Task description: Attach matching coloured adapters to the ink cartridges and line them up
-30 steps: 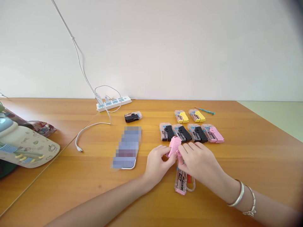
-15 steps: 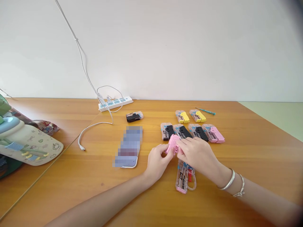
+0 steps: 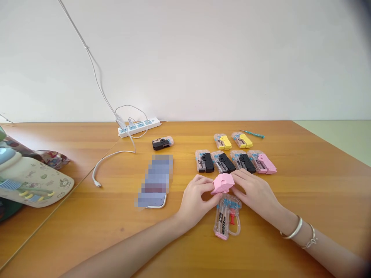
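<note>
Both hands have hold of a pink plastic casing (image 3: 223, 182) above the table, tilted so that a broad face shows. My left hand (image 3: 197, 199) pinches its left side between thumb and fingers. On the opposite side my right hand (image 3: 257, 191) grips it with curled fingers, whose tips are partly hidden. Just below the casing lies a clear mini water gun (image 3: 223, 220) with a red trigger, blue inner parts and a pink end. Behind the hands sit folded water guns with black covers (image 3: 205, 162) and one with a pink cover (image 3: 265, 163).
Farther back are two yellow-covered water guns (image 3: 223, 142) and a thin teal screwdriver (image 3: 255, 134). To the left lie a black-covered water gun (image 3: 162, 143), a phone (image 3: 156, 181), a white cable (image 3: 111, 154) and a power strip (image 3: 142, 125). A patterned bottle (image 3: 37, 179) is at far left.
The pink casing has been turned and brought slightly down and right. My right hand has shifted right, to its side, uncovering more of the clear water gun. The view has moved a little.
</note>
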Tool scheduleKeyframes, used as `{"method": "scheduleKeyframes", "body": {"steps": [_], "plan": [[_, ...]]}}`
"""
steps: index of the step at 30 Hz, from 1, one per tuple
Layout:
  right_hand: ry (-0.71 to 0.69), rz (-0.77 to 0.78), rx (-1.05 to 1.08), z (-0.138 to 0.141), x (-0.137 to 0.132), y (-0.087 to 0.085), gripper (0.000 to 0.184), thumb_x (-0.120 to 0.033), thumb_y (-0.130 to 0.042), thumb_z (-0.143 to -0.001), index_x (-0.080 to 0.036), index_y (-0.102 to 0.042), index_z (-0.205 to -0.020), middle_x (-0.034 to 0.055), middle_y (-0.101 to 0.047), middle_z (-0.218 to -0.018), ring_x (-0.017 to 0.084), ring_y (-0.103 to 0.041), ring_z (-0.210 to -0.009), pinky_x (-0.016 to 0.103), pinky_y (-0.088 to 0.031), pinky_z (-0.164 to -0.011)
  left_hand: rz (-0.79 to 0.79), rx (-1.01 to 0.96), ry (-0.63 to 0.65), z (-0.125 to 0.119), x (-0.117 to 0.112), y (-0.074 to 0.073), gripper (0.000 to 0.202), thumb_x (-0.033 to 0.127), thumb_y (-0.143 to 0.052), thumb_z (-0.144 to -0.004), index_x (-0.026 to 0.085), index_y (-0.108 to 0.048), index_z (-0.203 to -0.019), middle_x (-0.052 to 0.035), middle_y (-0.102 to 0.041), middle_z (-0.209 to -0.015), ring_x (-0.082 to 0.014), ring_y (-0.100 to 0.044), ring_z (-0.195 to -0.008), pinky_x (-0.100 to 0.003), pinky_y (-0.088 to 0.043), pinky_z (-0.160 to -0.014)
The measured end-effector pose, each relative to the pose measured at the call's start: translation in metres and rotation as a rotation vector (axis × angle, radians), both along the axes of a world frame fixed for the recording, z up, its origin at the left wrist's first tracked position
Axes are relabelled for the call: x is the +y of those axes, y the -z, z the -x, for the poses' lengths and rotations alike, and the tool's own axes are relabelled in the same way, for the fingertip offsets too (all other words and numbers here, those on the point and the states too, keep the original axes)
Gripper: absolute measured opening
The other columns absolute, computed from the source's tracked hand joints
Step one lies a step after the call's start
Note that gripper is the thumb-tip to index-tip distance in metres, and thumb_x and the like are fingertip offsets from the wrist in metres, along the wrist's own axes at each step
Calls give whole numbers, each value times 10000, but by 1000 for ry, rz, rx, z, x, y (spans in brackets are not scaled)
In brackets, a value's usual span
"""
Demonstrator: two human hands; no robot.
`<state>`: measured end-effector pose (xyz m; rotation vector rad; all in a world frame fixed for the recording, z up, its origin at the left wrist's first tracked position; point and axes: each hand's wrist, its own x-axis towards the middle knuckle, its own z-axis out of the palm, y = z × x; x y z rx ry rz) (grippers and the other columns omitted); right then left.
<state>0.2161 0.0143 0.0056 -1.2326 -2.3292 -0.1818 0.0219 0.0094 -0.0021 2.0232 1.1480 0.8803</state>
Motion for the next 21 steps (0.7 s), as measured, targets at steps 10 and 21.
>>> {"method": "scheduleKeyframes", "body": {"steps": [10,21], "plan": [[-181,154,266,4,-14,-3,199,-166,-461,-896,-252,-563,-1044,28,-677,-931,174,-600,-855,324,-500,-721,-12,0,43,1,1,2,209,132,-497,-833,215,-669,-748,-27,-626,-897,-193,-484,-894,-297,-429,-785],[-245,-28,289,8,-15,2,157,-114,-544,-841,-227,-562,-948,27,-670,-839,187,-591,-836,344,-492,-716,41,-89,104,4,-2,-6,309,279,-378,-890,185,-626,-730,-51,-585,-889,-206,-490,-883,-322,-401,-799]]}}
